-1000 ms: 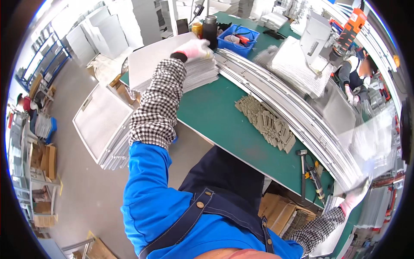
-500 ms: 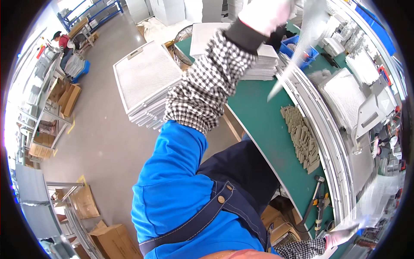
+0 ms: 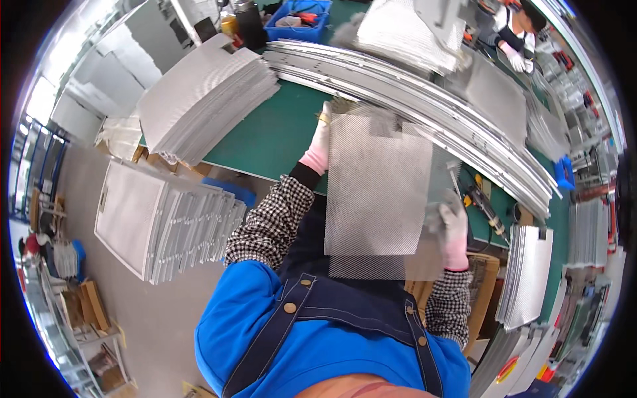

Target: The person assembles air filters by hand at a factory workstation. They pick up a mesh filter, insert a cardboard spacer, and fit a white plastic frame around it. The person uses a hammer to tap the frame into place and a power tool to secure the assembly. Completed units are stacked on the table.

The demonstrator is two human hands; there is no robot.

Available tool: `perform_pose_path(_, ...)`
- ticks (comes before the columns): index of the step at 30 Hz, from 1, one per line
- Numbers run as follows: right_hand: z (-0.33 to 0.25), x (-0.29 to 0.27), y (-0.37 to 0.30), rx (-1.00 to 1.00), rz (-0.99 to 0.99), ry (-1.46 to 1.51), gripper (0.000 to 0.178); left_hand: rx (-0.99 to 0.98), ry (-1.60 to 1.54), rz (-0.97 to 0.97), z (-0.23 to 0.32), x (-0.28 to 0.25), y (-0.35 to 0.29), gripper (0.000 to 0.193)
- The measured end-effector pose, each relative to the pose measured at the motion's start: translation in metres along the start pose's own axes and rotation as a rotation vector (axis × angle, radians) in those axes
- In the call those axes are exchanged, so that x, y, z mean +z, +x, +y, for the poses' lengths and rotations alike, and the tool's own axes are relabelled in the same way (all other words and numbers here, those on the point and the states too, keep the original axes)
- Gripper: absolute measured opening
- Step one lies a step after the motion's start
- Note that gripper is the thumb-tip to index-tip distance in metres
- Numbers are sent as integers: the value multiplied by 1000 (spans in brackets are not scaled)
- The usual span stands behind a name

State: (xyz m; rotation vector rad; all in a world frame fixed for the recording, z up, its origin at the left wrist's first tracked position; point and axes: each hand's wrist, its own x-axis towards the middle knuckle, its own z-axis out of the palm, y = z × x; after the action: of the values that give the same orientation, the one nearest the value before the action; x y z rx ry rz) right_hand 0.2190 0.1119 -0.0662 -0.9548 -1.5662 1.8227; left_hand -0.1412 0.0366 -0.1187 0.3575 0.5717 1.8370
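Mesh sheets (image 3: 375,189) between left hand (image 3: 320,144) and right hand (image 3: 454,225).

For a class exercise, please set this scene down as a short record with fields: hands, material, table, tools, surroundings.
Left hand: gloved, at the left edge of the mesh sheets; finger grip partly hidden
Right hand: gloved, blurred, near their right edge; contact unclear
Material: grey, overlapping, a notch in the upper edge
Table: green, bearing a sheet stack at left and long metal rails
Tool: power screwdriver, right
Surroundings: framed panels left of the table; co-worker at upper right
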Motion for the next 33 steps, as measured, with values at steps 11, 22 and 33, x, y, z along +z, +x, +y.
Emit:
perform_pose_path(11,25,15,21,74,-30,-25,43,-58,-98,-173,2,14,-10,103)
perform_pose_path(22,-55,-13,70,45,-72,-723,36,-104,-150,-97,-3,7,-9,97)
perform_pose_path(33,-180,10,408,-360,699,-1433,78,-145,-180,-210,-19,7,0,90)
